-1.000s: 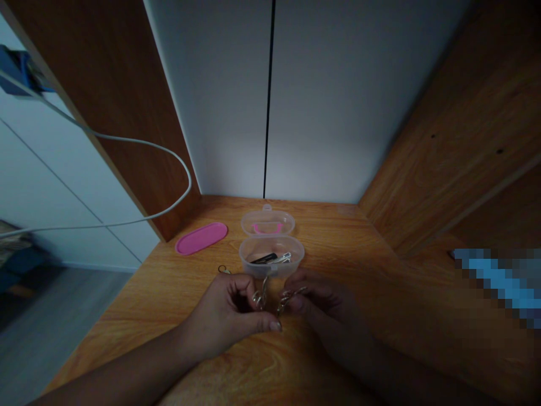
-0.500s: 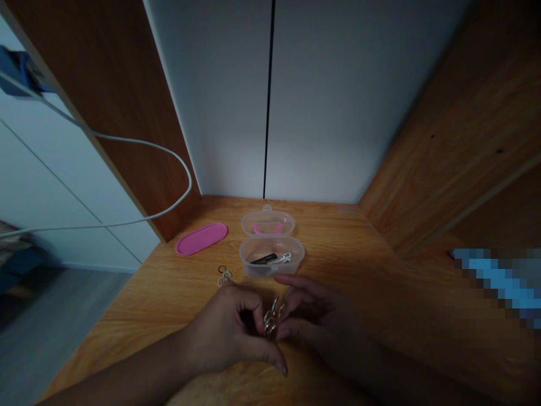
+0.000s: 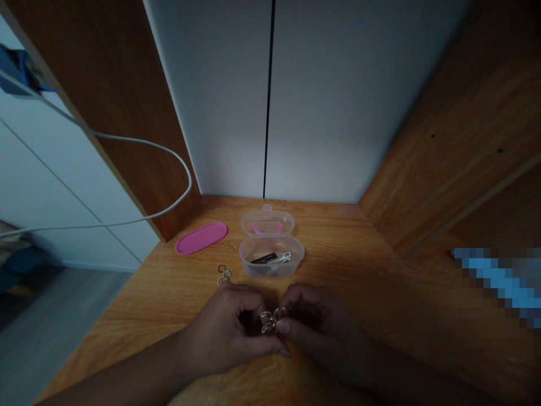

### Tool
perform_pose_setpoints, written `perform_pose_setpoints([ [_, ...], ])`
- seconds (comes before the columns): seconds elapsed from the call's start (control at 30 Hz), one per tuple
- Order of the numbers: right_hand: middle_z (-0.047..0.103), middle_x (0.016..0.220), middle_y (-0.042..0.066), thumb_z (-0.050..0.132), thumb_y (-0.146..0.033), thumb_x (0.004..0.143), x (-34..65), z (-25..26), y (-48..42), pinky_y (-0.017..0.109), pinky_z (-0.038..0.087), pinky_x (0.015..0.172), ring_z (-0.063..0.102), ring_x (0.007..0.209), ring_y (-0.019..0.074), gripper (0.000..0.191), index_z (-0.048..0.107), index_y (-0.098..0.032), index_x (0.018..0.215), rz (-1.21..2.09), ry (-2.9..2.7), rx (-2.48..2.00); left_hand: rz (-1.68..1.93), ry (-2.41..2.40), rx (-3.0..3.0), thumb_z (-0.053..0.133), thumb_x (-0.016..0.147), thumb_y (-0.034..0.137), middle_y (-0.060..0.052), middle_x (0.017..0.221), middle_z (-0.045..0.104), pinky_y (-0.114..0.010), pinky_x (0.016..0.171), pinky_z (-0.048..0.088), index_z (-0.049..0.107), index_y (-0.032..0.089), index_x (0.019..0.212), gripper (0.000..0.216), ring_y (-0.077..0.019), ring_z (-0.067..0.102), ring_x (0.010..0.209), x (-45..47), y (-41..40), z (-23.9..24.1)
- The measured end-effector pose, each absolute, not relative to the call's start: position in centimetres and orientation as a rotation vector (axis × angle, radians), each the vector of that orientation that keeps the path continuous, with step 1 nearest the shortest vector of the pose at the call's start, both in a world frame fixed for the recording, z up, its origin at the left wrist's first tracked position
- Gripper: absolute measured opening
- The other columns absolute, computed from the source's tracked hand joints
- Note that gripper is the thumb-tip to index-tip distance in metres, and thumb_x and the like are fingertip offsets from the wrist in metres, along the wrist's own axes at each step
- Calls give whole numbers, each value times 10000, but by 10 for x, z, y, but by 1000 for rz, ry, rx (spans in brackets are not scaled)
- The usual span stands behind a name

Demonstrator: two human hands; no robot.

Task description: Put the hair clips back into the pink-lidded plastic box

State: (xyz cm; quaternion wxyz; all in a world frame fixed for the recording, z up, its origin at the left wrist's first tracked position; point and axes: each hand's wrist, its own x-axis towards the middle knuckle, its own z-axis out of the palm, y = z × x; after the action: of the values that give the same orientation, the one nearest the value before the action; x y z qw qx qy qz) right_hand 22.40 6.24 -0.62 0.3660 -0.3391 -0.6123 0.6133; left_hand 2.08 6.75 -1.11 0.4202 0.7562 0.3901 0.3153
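Observation:
My left hand [image 3: 234,324] is closed around the left side of a shiny gold metal piece with curved loops, which looks like a hair claw clip [image 3: 267,322]. From the right, my right hand [image 3: 319,327] pinches the same clip between thumb and forefinger. Part of the clip is hidden by the fingers. Just beyond both hands stands a clear plastic box [image 3: 253,270], its lid [image 3: 267,215] swung back with a pink handle. Dark and silver clips [image 3: 281,258] lie inside it. Several small hair ties [image 3: 225,274] rest on the wood behind my left hand.
A pink oval tray or insert [image 3: 202,238] lies left of the box on the wooden tabletop [image 3: 338,248]. White panels [image 3: 316,113] rise at the back, with wooden boards on both sides. A white cable [image 3: 186,169] loops in from the left.
The fingers of my right hand have curled in, and its forefinger has come down from near the box to the clip. The clip has turned a little between the hands.

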Motion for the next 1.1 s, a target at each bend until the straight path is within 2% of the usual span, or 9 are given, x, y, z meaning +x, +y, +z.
perform_pose_setpoints([
  [0.2, 686, 785, 8, 699, -306, 866, 225, -8, 62, 261, 508, 684, 639, 734, 142, 132, 618, -209, 830, 1390, -1505, -842, 999, 990, 1783, 748, 788, 294, -28, 666, 685, -245, 561, 475, 638, 166, 707, 186, -137, 608, 582, 25, 67, -7],
  [0.33, 654, 800, 0, 712, -242, 848, 229, -8, 63, 277, 503, 719, 610, 764, 158, 81, 637, -243, 880, 960, -1602, -900, 1138, 1032, 1798, 726, 788, 233, -24, 648, 695, -254, 571, 502, 668, 170, 728, 104, -148, 632, 577, 24, 68, -3],
  [0.4, 652, 903, 18, 698, -226, 855, 231, -8, 67, 327, 507, 822, 616, 875, 187, 114, 632, -266, 940, 710, -1609, -939, 1227, 1100, 1849, 744, 780, 225, -22, 673, 714, -255, 593, 515, 704, 177, 780, 62, -153, 654, 596, 21, 69, -1],
  [0.5, 589, 1202, 66, 677, -222, 859, 233, -10, 75, 447, 446, 1021, 548, 1162, 252, 262, 630, -297, 1106, 463, -1661, -1063, 1349, 1190, 1878, 732, 814, 224, -25, 784, 738, -258, 660, 529, 717, 195, 859, 56, -162, 678, 695, 15, 73, -1],
  [0.57, 496, 1357, 71, 657, -222, 868, 233, -12, 79, 495, 388, 1098, 455, 1300, 270, 375, 606, -322, 1226, 456, -1746, -1133, 1424, 1244, 1874, 700, 851, 230, -30, 865, 734, -264, 713, 526, 708, 204, 905, 60, -171, 675, 787, 10, 77, -1],
  [0.63, 460, 1396, 63, 625, -220, 890, 232, -15, 82, 499, 368, 1125, 426, 1336, 260, 371, 606, -331, 1244, 516, -1796, -1145, 1477, 1325, 1890, 673, 876, 240, -24, 879, 717, -271, 744, 514, 698, 208, 918, 59, -173, 657, 823, 5, 81, 0],
  [0.77, 500, 1332, 73, 597, -225, 907, 230, -18, 84, 487, 385, 1116, 466, 1299, 246, 212, 669, -292, 1095, 594, -1770, -1129, 1474, 1504, 1999, 654, 888, 288, -26, 893, 702, -317, 811, 497, 693, 209, 905, 89, -197, 640, 869, -1, 90, 3],
  [0.97, 531, 1249, 78, 615, -242, 896, 229, -14, 82, 478, 414, 1081, 501, 1242, 248, 96, 691, -266, 949, 661, -1738, -1144, 1337, 1537, 2222, 655, 892, 305, -72, 1185, 630, -468, 991, 423, 741, 241, 924, 112, -281, 541, 1163, 1, 93, 1],
  [1.1, 529, 1241, 78, 622, -255, 893, 228, -13, 82, 476, 418, 1072, 507, 1227, 249, 85, 695, -263, 937, 663, -1720, -1153, 1235, 1563, 2268, 636, 913, 330, -84, 1341, 554, -547, 1065, 359, 756, 270, 1036, 182, -322, 456, 1279, 2, 92, 0],
])
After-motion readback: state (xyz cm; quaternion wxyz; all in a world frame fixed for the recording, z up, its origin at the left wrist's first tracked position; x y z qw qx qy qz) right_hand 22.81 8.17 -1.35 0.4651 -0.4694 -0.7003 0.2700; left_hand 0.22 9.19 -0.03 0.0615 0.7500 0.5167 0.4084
